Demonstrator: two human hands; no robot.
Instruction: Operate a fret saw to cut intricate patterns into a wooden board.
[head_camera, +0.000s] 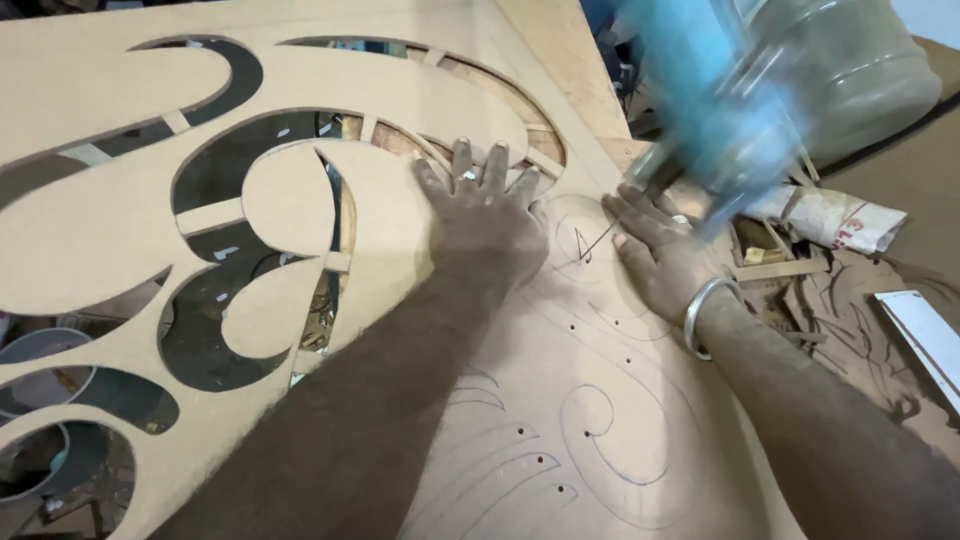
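Note:
My left hand (483, 215) lies flat, fingers spread, on a large tan fibreboard panel (90, 240) with curved cut-out shapes. A ring sits on one finger. My right hand (660, 255), with a metal bangle on the wrist, rests on the panel beside pencilled scroll lines (600, 420). Its fingers reach up to a blurred blue power tool (715, 110) held above the board's right edge; the blur hides how firmly the fingers grip it. Small drilled holes dot the drawn pattern.
The panel's left half has swirling openings with dark floor and scraps showing through. At right lie a rolled paper bundle (835, 215), wood offcuts (775, 268), sawdust and a white strip (925, 335). A translucent plastic jug (860, 70) stands behind the tool.

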